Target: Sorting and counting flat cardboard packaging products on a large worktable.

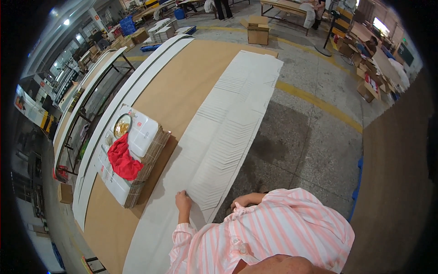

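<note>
My left hand [183, 201] rests on a long white sheet with its fingers curled in, beside the near end of overlapping white sheets [223, 141]. Whether anything is pinched in it is too small to tell. Those sheets lie fanned in a staggered row along the right side of the table. At the table's near right edge, my right hand [242, 201] hangs low against the pink-and-white striped clothing, its fingers partly hidden. Left of the sheets stands a stack of flat printed white cartons [149, 130], bearing a red cloth [122, 160] and a round dish [122, 125] with yellowish contents.
Brown board covers the tabletop [159, 93], with long white strips [132, 89] along its left edge. An open carton [258, 31] stands beyond the far end. Several boxes [367, 86] lie at the far right. Another long table [86, 86] runs left. People stand in the background.
</note>
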A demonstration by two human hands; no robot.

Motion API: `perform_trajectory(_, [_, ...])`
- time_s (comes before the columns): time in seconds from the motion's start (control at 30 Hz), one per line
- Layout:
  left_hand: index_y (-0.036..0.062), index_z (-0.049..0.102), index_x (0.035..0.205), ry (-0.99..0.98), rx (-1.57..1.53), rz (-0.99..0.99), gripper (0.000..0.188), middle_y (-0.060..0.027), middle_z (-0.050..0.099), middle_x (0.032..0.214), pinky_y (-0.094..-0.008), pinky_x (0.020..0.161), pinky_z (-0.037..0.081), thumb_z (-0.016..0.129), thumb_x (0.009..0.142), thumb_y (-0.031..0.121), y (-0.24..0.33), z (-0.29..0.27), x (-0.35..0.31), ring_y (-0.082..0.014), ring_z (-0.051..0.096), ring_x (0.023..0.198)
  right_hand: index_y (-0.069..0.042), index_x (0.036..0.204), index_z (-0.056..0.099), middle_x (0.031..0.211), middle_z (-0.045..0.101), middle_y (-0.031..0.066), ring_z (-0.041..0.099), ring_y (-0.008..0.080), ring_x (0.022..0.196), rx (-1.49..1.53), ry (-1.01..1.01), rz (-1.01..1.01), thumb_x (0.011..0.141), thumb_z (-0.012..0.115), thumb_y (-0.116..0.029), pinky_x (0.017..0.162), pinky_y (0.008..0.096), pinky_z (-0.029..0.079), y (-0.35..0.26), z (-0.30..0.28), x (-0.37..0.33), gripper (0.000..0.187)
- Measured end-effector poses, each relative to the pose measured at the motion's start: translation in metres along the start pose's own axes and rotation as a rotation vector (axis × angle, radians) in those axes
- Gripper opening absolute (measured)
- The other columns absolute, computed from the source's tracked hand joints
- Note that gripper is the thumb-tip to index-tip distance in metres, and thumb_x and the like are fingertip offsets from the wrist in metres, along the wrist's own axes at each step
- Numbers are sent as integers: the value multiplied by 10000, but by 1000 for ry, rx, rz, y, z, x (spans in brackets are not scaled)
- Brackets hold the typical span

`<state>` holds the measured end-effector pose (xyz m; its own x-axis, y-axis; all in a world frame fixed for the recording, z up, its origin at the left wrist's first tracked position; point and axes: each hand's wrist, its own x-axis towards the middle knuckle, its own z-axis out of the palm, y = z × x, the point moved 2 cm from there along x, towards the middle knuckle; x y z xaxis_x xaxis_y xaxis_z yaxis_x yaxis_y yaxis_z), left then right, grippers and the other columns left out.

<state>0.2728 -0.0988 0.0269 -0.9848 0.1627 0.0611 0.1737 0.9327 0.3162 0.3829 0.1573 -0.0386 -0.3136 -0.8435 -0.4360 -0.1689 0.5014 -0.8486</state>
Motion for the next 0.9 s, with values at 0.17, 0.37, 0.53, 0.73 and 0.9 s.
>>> perform_trajectory(0.17, [-12,591,976,125,-35,-262,309,-184,581,897,-409,739,438,465,698,37,8,-8,9,-333,553,845,-72,1053,595,1009,599,193,564,348,951,-2,289,368,742,507,-468,805,441,433,46,-32,-94,511])
perform_trajectory(0.37, [-28,582,988,235,-250,-54,348,-189,581,896,-385,772,438,417,682,-16,122,14,80,-337,549,851,-72,1008,621,995,613,161,577,328,930,39,642,523,735,527,-346,793,426,446,104,-56,-221,397])
perform_trajectory(0.53, [-21,572,1000,147,-399,176,369,-195,577,915,-392,794,431,412,669,-45,242,32,168,-345,537,883,-55,1005,610,979,607,182,574,341,921,264,960,542,761,525,-307,781,419,451,142,-68,-276,362])
perform_trajectory(0.73, [19,571,1011,129,-423,349,357,-169,573,968,-397,798,427,426,690,-33,373,60,298,-333,522,916,4,981,607,902,637,160,608,237,842,817,1060,404,787,562,-274,725,364,470,228,-55,-299,342])
perform_trajectory(0.9, [24,566,1018,226,-491,329,351,-160,576,964,-400,795,426,432,697,-20,428,94,435,-328,518,922,-36,1036,581,921,624,92,590,130,822,932,1049,555,822,551,-203,645,271,466,254,-151,-377,273])
